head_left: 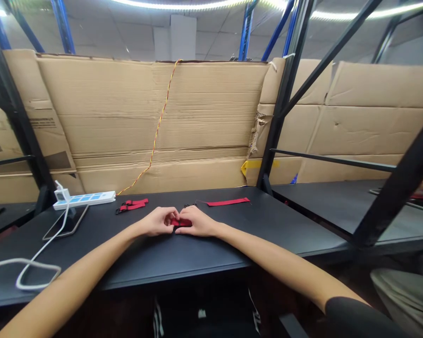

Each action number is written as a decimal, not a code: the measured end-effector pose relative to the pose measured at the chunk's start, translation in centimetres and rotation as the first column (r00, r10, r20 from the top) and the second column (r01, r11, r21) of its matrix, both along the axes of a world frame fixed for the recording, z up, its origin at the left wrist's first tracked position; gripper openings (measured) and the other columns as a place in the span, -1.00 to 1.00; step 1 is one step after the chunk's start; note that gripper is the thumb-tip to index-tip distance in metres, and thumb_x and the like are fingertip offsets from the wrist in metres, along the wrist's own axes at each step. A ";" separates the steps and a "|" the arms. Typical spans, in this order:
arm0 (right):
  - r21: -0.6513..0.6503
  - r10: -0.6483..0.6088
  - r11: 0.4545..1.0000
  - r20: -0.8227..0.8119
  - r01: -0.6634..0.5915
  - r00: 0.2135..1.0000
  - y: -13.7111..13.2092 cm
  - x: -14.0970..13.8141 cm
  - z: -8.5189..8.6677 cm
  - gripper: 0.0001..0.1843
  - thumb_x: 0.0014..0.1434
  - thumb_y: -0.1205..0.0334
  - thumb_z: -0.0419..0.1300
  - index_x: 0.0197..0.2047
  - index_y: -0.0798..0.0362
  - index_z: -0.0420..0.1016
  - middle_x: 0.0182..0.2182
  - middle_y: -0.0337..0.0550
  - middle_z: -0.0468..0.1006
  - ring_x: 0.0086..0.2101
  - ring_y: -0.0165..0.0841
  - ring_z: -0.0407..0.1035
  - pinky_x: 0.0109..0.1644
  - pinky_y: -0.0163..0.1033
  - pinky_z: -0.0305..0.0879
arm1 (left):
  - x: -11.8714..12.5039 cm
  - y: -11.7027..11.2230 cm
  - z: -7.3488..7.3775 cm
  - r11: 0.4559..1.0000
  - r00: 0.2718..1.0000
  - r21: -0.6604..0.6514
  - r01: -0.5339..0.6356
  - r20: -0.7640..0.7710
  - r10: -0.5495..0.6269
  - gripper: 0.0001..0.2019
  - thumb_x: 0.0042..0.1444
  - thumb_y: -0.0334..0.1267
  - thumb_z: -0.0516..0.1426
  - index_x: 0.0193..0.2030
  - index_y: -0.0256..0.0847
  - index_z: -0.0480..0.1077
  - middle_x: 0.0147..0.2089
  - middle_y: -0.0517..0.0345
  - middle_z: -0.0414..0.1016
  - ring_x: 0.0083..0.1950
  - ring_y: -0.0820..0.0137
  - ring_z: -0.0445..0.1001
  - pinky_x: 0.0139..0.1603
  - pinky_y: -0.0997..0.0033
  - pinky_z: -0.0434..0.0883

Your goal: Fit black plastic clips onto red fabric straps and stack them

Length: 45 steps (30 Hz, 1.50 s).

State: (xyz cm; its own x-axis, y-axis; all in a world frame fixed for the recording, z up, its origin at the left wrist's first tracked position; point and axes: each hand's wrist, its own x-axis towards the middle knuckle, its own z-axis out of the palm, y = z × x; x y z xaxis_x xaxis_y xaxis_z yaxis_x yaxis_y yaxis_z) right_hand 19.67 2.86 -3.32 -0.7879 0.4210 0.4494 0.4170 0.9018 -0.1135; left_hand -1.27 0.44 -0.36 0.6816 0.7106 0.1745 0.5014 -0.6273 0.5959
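Close together above the black tabletop (pixel 211 256), both hands grip one red strap (pixel 181 223) with dark parts on it. My left hand (pixel 159 220) pinches its left end with thumb and fingers. Wrapped over its right part is my right hand (pixel 197 221), thumb below and fingers on top, so much of the strap is hidden. Just behind the right hand a small black piece (pixel 189 205) shows, its kind unclear. A folded red strap with black buckles (pixel 132 205) lies to the left, and a flat red strap (pixel 228 202) lies to the right.
At the left sit a white power strip (pixel 84 200) with a plugged-in charger, a phone (pixel 66 220) and a looping white cable (pixel 38 260). Cardboard panels (pixel 204 117) close off the back, with a twisted yellow-red cord (pixel 159 124) hanging down. Black rack posts (pixel 277 117) stand at the sides.
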 end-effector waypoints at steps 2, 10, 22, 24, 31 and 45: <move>-0.005 -0.001 1.000 -0.033 0.000 0.999 0.1 0.0 -0.1 -0.65 0.17 -0.05 0.16 -0.31 0.11 0.48 -0.42 -0.16 0.47 -0.38 -0.37 0.29 -0.19 -0.26 0.14 | 0.4 -0.3 0.0 0.999 0.999 0.037 -0.026 0.026 0.025 -0.76 -0.09 -0.35 0.13 -0.21 -0.23 0.32 -0.43 0.28 0.36 -0.44 0.50 0.27 -0.40 0.52 0.25; -0.141 -0.022 0.990 -0.111 0.006 0.994 0.1 0.4 0.4 -0.73 0.11 0.08 0.24 -0.19 0.08 0.54 -0.36 -0.16 0.53 -0.36 -0.37 0.36 -0.23 -0.31 0.20 | 0.2 0.7 -0.3 0.933 0.947 0.159 -0.322 0.062 0.316 -0.75 0.20 -0.13 -0.03 -0.16 -0.21 0.36 -0.51 0.24 0.38 -0.47 0.42 0.35 -0.39 0.46 0.27; -0.434 0.012 0.898 -0.158 -0.080 0.987 1.0 0.9 0.1 -0.69 0.18 0.13 0.14 -0.08 0.11 0.52 -0.35 -0.15 0.53 -0.38 -0.40 0.33 -0.28 -0.32 0.25 | -0.1 0.5 -0.6 0.934 0.981 0.353 -0.047 -0.159 0.109 -0.59 0.16 0.00 0.09 0.07 -0.17 0.37 -0.15 0.08 0.50 -0.19 0.32 0.44 -0.16 0.40 0.31; -0.516 -0.051 0.855 -0.188 -0.054 0.981 1.2 1.1 0.1 -0.68 0.14 0.12 0.17 -0.12 0.14 0.54 -0.41 -0.17 0.54 -0.44 -0.42 0.32 -0.35 -0.34 0.24 | 0.3 0.1 -0.7 0.940 0.980 0.342 -0.019 -0.180 0.085 -0.61 0.17 -0.02 0.08 0.07 -0.16 0.38 -0.18 0.07 0.48 -0.18 0.31 0.43 -0.16 0.40 0.31; -0.584 -0.143 0.810 -0.127 0.042 0.982 1.4 1.3 0.6 -0.71 0.02 0.12 0.24 -0.26 0.14 0.62 -0.51 -0.19 0.54 -0.52 -0.44 0.30 -0.45 -0.37 0.19 | 0.9 -0.6 -0.6 0.927 0.948 0.370 -0.066 -0.266 0.174 -0.71 0.20 -0.04 0.03 -0.10 -0.11 0.46 -0.16 0.07 0.39 -0.19 0.31 0.41 -0.22 0.41 0.30; -0.676 -0.215 0.703 0.095 0.221 0.972 4.5 8.3 3.7 -0.82 -0.14 0.22 0.25 -0.45 0.15 0.57 -0.55 -0.20 0.53 -0.52 -0.42 0.34 -0.40 -0.34 0.25 | -0.5 0.9 0.1 0.930 0.926 0.361 -0.072 -0.323 0.197 -0.76 0.14 -0.15 0.07 -0.27 -0.24 0.49 -0.23 -0.02 0.39 -0.23 0.27 0.41 -0.19 0.35 0.32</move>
State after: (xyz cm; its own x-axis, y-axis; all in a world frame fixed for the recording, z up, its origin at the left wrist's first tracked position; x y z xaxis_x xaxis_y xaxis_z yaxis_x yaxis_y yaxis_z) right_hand 27.97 7.32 0.39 -0.6376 0.7697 -0.0316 0.5962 0.4670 -0.6531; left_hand -1.79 1.30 -0.30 0.6449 0.7406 0.1888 0.7304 -0.6699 0.1332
